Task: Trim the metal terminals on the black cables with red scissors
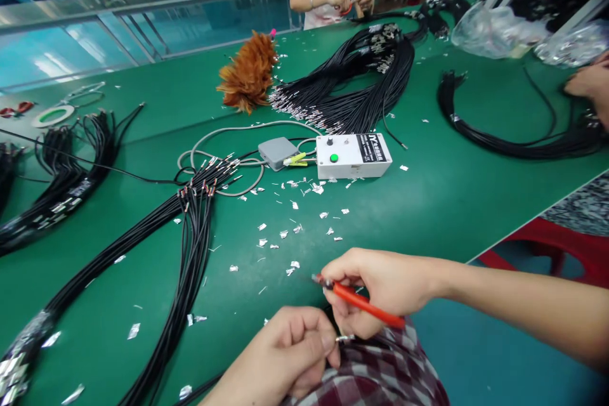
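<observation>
Viewed from head height, looking down over a green work surface (428, 203) toward two bare hands at the near edge.

Far left: looped bundles of thin black cable (61, 184), and a long sheaf of black wires with metal-tipped ends (190, 235) running diagonally from the near left corner toward the centre. Scattered across the middle: small silver foil scraps (295, 228). Beyond them: a grey foot pedal (277, 152) and, just beside it, a white control box with a green button (352, 156).

Low centre: left hand (280, 355), fingers (328, 342) pinched shut on the end of a thin black wire with a small metal terminal (346, 337). Terminal poking out rightward from the fingertips, long axis roughly level, lying over a plaid cloth (380, 374).

Just above and right: right hand (375, 285), fingers closed around red-handled cutting pliers (366, 306). Handles slanting down to the right, nose pointing up-left, away from the terminal. Terminal sitting just below the right hand, nearly touching it; plier jaws too small to judge open or closed.

Far side: another person's hands (352, 1) at more black cable.
</observation>
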{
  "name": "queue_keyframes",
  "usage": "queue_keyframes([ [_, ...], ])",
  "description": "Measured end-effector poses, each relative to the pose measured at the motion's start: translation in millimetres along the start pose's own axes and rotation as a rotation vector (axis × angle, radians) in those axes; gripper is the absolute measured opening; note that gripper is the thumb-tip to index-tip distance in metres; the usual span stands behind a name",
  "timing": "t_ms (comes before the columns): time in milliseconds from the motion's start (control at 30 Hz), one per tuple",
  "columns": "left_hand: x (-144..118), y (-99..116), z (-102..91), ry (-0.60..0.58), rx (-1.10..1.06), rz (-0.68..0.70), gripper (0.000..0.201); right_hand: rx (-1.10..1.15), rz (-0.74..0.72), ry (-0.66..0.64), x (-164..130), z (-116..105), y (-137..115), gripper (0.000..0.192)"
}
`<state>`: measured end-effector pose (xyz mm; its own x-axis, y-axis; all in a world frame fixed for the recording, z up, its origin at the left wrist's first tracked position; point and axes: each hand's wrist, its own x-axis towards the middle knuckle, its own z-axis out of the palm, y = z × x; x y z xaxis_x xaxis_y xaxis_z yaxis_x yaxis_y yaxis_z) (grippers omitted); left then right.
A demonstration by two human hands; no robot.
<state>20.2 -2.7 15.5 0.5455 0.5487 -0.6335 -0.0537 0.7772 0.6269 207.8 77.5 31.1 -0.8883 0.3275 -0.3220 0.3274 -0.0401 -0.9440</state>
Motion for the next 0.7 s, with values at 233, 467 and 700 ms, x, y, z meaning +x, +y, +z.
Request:
queue_keyframes([
  [233, -0.7, 2.2, -4.1, 0.008, -0.069, -0.004, 0.028, -0.021, -0.046, 0.166, -5.7, -2.1, 6.1, 0.007],
  [467, 1.9, 1.3, -2.6, 0.036, -0.140, -0.043, 0.029, -0.457, -0.193, 0.259, -13.4, -5.8, -8.0, 0.013],
  [700, 5.0, 1.8, 0.1, 0.038, -0.135, -0.119, 0.031, -0.923, -0.351, 0.226, -8.5, 4.5, -12.4, 0.013],
])
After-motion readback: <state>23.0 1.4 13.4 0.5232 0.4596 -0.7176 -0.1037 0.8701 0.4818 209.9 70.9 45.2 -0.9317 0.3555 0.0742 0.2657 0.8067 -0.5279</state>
